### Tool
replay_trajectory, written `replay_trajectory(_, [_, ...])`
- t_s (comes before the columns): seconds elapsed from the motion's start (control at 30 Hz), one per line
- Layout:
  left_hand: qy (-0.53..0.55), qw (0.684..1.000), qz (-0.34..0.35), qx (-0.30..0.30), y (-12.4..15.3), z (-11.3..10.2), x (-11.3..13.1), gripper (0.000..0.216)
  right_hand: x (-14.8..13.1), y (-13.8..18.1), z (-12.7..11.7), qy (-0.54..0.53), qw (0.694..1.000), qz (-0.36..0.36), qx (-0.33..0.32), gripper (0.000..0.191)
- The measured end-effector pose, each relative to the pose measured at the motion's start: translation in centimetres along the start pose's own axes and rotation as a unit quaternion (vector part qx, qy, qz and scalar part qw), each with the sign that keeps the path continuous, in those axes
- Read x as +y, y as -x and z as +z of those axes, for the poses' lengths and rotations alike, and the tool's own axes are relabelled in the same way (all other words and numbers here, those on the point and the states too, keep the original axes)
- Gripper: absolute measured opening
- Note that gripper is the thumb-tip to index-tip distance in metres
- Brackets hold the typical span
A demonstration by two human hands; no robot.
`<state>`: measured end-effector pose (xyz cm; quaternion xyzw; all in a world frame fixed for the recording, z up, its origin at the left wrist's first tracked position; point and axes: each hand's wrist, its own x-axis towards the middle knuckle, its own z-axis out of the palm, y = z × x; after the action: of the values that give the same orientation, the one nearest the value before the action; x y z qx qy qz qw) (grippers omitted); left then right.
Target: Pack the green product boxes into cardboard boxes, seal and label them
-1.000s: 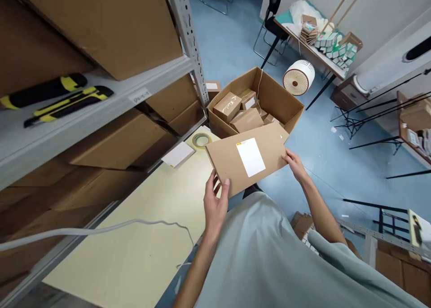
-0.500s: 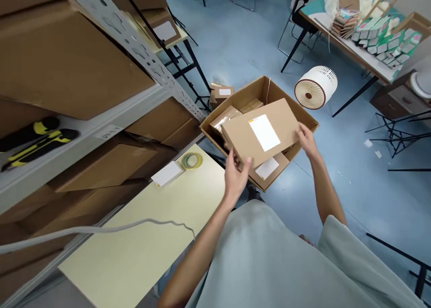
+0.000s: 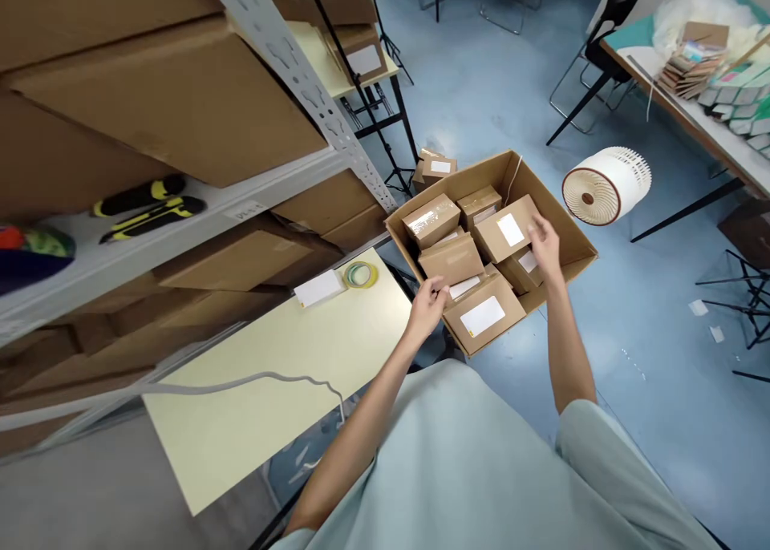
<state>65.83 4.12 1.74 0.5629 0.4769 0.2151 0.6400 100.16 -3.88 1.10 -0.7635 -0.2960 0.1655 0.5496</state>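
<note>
A large open carton [image 3: 574,268] stands in front of me with several small cardboard boxes inside. My right hand [image 3: 545,247] grips the right end of a cardboard box [image 3: 494,241] that bears a white label and lies tilted over others. At the carton's near left edge, my left hand [image 3: 428,305] has loosely bent fingers and holds nothing that I can see. Close to its fingertips is a plain brown box [image 3: 452,261]. Another labelled box [image 3: 505,313] lies in the near corner, and a taped one [image 3: 431,220] in the left corner.
Left of the carton, a pale table [image 3: 258,430] carries tape rolls [image 3: 360,274], a white label stack [image 3: 318,289] and a cable. Shelving [image 3: 282,183] with cartons and yellow-black tools [image 3: 153,217] rises at left. A white fan [image 3: 607,185] stands beyond the carton's right side.
The labelled box has gone down into the carton, with my right hand still at its end. My left hand has let go and drawn apart from it. The view has shifted left.
</note>
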Motion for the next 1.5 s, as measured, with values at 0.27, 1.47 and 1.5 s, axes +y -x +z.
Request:
replay_trajectory(0.27, [0.026,0.992,-0.019,0.119,8.1,-6.5,-2.8,0.025,-5.4,14.6,10.3,-0.126,0.964,0.102,-0.212,0.055])
replay_trajectory(1.47, [0.202,0.38,0.082,0.899,66.4,-21.4,-17.0,0.021,-33.0,75.0,33.2,-0.066,0.359,-0.168,-0.916,0.038])
replay_trajectory(1.5, [0.198,0.35,0.072,0.913,67.1,-20.6,-17.0,0.021,-33.0,76.5,33.5,-0.059,0.324,-0.174,-0.928,0.038])
